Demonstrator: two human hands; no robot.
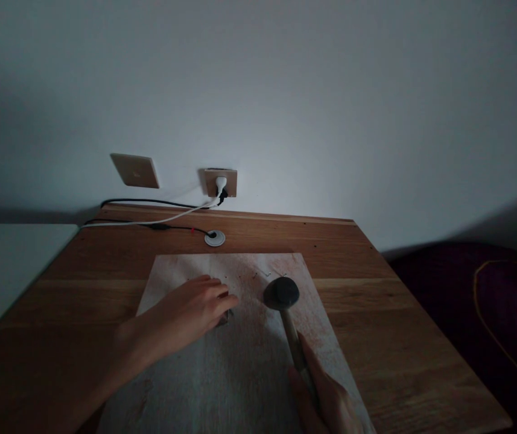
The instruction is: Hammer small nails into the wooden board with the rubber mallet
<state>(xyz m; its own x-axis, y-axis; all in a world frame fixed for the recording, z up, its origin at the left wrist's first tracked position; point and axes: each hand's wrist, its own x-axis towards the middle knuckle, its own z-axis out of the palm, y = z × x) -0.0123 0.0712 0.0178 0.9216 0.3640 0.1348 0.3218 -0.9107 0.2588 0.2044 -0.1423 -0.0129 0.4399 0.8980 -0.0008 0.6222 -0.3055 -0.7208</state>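
Note:
My right hand (326, 401) is wrapped round the wooden handle of a black-headed mallet (287, 292), which it holds over the right part of a pale, worn board (240, 374). My left hand (208, 301) is over the board's left part, fingers curled together. A small dark thing (224, 318) shows just below its fingertips; I cannot make out what it is. Along the board's far edge runs a row of small dark marks, and at its right end short nails (268, 274) appear to stand up. The mallet head is just in front of these.
The board lies on a wooden table (376, 337) against a white wall. A socket (221, 182) holds plugs, and black and white cables run left from it. A round cable grommet (215, 239) sits behind the board. A white surface (9, 265) borders the left side.

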